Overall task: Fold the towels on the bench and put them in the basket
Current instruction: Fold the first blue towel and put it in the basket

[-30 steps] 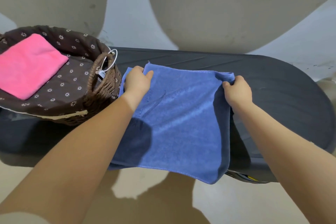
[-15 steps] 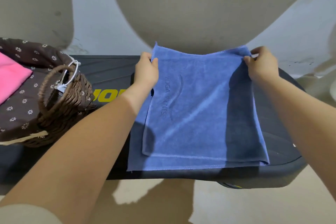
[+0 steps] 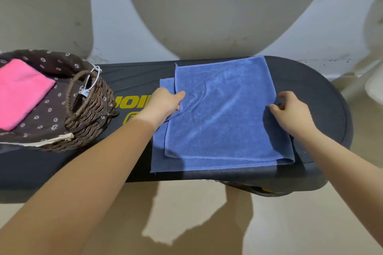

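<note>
- Left hand (image 3: 165, 102) now sits at the middle of the blue towel's (image 3: 226, 114) left edge, fingers curled round the upper layer, thumb on top; half a second ago it held the far left corner up.
- Right hand (image 3: 290, 113) has come down to the right edge, fingers bent and pinching the fold there rather than the far right corner it held before.
- Between the earlier frames and this one the towel went from a single sheet hanging over the near rim to a doubled sheet lying flat on the dark counter (image 3: 323, 97), its far edge now laid down near the back rim.
- Upper layer sits off to the right of the lower one, so a strip of the lower layer shows along the left and the near side.
- Embossed lettering shows on the upper layer just right of the left hand; it is too faint to read.
- Wicker basket (image 3: 89, 114) with its flowered brown lining stands on the left end of the counter, well apart from the towel, with a folded pink towel (image 3: 20, 91) lying inside.
- Yellow printing on the counter shows between the basket and the left wrist.
</note>
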`<move>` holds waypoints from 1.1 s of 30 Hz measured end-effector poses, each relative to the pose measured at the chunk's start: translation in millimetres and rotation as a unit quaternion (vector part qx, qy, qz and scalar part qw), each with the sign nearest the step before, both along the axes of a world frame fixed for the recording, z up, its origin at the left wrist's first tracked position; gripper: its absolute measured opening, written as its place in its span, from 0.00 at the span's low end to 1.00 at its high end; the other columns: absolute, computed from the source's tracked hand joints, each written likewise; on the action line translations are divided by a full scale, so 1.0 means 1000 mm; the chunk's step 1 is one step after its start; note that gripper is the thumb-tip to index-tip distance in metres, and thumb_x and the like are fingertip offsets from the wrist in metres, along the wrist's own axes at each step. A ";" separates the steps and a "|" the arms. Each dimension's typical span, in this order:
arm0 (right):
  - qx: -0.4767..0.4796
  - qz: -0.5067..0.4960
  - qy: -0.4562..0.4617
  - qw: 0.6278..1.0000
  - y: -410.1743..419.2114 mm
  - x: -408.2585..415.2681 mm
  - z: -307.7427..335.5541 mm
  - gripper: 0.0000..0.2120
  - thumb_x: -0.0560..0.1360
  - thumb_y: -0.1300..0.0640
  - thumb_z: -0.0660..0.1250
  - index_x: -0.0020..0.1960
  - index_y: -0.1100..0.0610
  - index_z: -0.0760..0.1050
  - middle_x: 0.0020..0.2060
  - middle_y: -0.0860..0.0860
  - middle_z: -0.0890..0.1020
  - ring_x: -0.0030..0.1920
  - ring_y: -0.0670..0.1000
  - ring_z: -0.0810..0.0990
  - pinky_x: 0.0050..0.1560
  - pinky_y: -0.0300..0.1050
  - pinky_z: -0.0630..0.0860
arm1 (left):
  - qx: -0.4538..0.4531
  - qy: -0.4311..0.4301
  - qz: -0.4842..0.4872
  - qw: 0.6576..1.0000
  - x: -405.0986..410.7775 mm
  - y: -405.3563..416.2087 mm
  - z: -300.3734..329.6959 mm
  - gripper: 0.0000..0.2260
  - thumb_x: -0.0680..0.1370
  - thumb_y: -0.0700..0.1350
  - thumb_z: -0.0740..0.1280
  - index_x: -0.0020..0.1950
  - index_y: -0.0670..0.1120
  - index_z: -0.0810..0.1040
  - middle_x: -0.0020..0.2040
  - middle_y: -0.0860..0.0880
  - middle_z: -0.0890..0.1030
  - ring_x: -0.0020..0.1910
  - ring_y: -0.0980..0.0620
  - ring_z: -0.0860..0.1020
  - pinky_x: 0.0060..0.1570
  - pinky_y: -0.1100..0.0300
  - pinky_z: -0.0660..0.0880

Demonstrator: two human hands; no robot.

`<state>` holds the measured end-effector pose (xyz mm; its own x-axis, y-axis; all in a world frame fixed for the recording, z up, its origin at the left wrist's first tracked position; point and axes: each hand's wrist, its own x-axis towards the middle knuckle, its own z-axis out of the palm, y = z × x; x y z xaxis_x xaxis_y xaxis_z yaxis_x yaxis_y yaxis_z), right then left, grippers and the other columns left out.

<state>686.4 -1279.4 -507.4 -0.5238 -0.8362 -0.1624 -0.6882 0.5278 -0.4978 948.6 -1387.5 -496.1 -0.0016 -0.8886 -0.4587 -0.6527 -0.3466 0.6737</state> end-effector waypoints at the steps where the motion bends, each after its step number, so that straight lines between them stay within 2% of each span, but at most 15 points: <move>1: 0.012 0.000 -0.008 1.000 0.006 0.002 0.003 0.19 0.78 0.55 0.62 0.66 0.61 0.66 0.53 0.60 0.78 0.56 0.61 0.75 0.48 0.49 0.70 | 0.004 -0.002 -0.005 1.000 0.002 0.008 0.001 0.13 0.76 0.48 0.64 0.37 0.39 0.75 0.32 0.45 0.77 0.26 0.49 0.66 0.29 0.61 0.64; 5: 0.049 -0.013 -0.030 0.998 0.031 0.009 0.014 0.17 0.77 0.54 0.62 0.62 0.62 0.69 0.55 0.61 0.78 0.55 0.61 0.75 0.45 0.48 0.69 | -0.028 -0.088 -0.074 0.993 0.005 0.036 0.009 0.15 0.76 0.46 0.66 0.33 0.40 0.71 0.33 0.42 0.73 0.36 0.45 0.69 0.38 0.57 0.65; 8: 0.091 -0.006 -0.044 0.995 0.051 0.017 0.017 0.18 0.77 0.52 0.62 0.62 0.62 0.67 0.55 0.60 0.78 0.47 0.57 0.74 0.42 0.47 0.70 | -0.051 -0.151 -0.117 0.980 0.010 0.059 0.011 0.15 0.77 0.45 0.64 0.32 0.42 0.67 0.32 0.43 0.72 0.38 0.43 0.72 0.38 0.57 0.67; 11: 0.124 0.011 -0.049 0.991 0.064 0.022 0.017 0.21 0.76 0.52 0.64 0.64 0.61 0.65 0.52 0.57 0.76 0.44 0.53 0.72 0.39 0.44 0.69 | -0.071 -0.225 -0.158 0.959 0.010 0.086 0.003 0.11 0.78 0.49 0.62 0.46 0.40 0.72 0.49 0.39 0.77 0.52 0.40 0.76 0.43 0.53 0.71; 13: 0.119 0.018 -0.050 0.991 0.069 0.023 0.018 0.22 0.75 0.54 0.65 0.65 0.60 0.65 0.50 0.56 0.75 0.45 0.54 0.72 0.41 0.46 0.70 | -0.084 -0.284 -0.170 0.940 0.007 0.099 0.000 0.20 0.79 0.52 0.60 0.61 0.37 0.68 0.61 0.39 0.72 0.61 0.40 0.72 0.48 0.50 0.73; 15: 0.090 0.009 -0.085 0.992 0.072 0.023 0.020 0.22 0.75 0.56 0.66 0.66 0.58 0.64 0.53 0.56 0.75 0.45 0.54 0.75 0.41 0.47 0.74 | -0.084 -0.320 -0.155 0.931 0.004 0.106 -0.001 0.24 0.80 0.54 0.59 0.67 0.36 0.63 0.67 0.39 0.67 0.63 0.41 0.72 0.50 0.50 0.73; 18: 0.042 -0.039 -0.192 0.980 0.078 0.021 0.025 0.21 0.75 0.58 0.67 0.65 0.56 0.64 0.49 0.53 0.75 0.35 0.52 0.77 0.32 0.42 0.77 | -0.051 -0.321 -0.113 0.939 0.002 0.107 -0.007 0.27 0.79 0.56 0.58 0.70 0.39 0.60 0.70 0.40 0.64 0.64 0.40 0.70 0.51 0.50 0.71; 22: 0.023 -0.069 -0.235 0.969 0.084 0.013 0.031 0.21 0.74 0.59 0.69 0.64 0.57 0.66 0.38 0.51 0.72 0.31 0.49 0.70 0.31 0.40 0.72 | -0.002 -0.312 -0.076 0.947 -0.002 0.104 -0.007 0.35 0.77 0.59 0.60 0.73 0.39 0.51 0.66 0.41 0.69 0.59 0.41 0.75 0.41 0.55 0.67; 24: 0.031 -0.074 -0.239 0.968 0.086 0.009 0.035 0.21 0.73 0.60 0.69 0.64 0.57 0.66 0.37 0.52 0.72 0.31 0.49 0.69 0.31 0.40 0.71 | 0.029 -0.316 -0.076 0.945 -0.002 0.101 -0.004 0.33 0.76 0.61 0.60 0.71 0.38 0.59 0.56 0.44 0.76 0.53 0.43 0.77 0.35 0.57 0.66; 25: 0.045 -0.070 -0.224 0.971 0.086 0.006 0.035 0.22 0.73 0.59 0.70 0.64 0.57 0.66 0.36 0.52 0.72 0.31 0.50 0.69 0.31 0.41 0.72 | 0.036 -0.317 -0.095 0.943 0.000 0.098 -0.004 0.27 0.77 0.61 0.60 0.63 0.39 0.68 0.48 0.45 0.77 0.48 0.44 0.77 0.33 0.58 0.64; 26: 0.065 -0.062 -0.198 0.976 0.087 0.004 0.035 0.24 0.72 0.59 0.71 0.65 0.57 0.66 0.37 0.52 0.71 0.32 0.50 0.70 0.32 0.42 0.72 | 0.041 -0.313 -0.114 0.942 0.002 0.097 -0.003 0.22 0.77 0.60 0.60 0.50 0.40 0.73 0.40 0.46 0.75 0.41 0.45 0.74 0.30 0.59 0.63; 28: 0.123 -0.031 -0.128 0.984 0.089 0.002 0.035 0.26 0.72 0.59 0.71 0.66 0.58 0.65 0.39 0.53 0.72 0.33 0.51 0.73 0.32 0.44 0.74 | 0.048 -0.314 -0.152 0.936 0.006 0.094 0.000 0.22 0.77 0.59 0.61 0.34 0.41 0.67 0.32 0.46 0.68 0.31 0.49 0.68 0.28 0.58 0.60; 30: 0.197 0.016 -0.029 0.980 0.090 0.004 0.033 0.24 0.72 0.57 0.70 0.64 0.61 0.65 0.45 0.56 0.75 0.38 0.55 0.75 0.37 0.48 0.76 | 0.038 -0.307 -0.185 0.933 0.008 0.093 0.004 0.21 0.78 0.56 0.62 0.32 0.42 0.64 0.31 0.47 0.65 0.31 0.49 0.66 0.30 0.59 0.61; 32: 0.198 0.044 0.083 0.976 0.088 0.009 0.031 0.21 0.73 0.56 0.67 0.62 0.62 0.66 0.54 0.60 0.74 0.49 0.61 0.76 0.45 0.53 0.75 | 0.015 -0.218 -0.165 0.962 0.009 0.093 0.010 0.19 0.77 0.52 0.64 0.32 0.43 0.63 0.31 0.46 0.64 0.32 0.49 0.65 0.31 0.59 0.61; 33: 0.157 0.049 0.117 0.979 0.086 0.013 0.032 0.19 0.74 0.55 0.65 0.61 0.62 0.66 0.57 0.61 0.72 0.53 0.64 0.74 0.49 0.55 0.73 | 0.006 -0.131 -0.130 0.983 0.009 0.095 0.014 0.18 0.76 0.50 0.66 0.32 0.43 0.63 0.31 0.46 0.65 0.32 0.49 0.65 0.31 0.59 0.62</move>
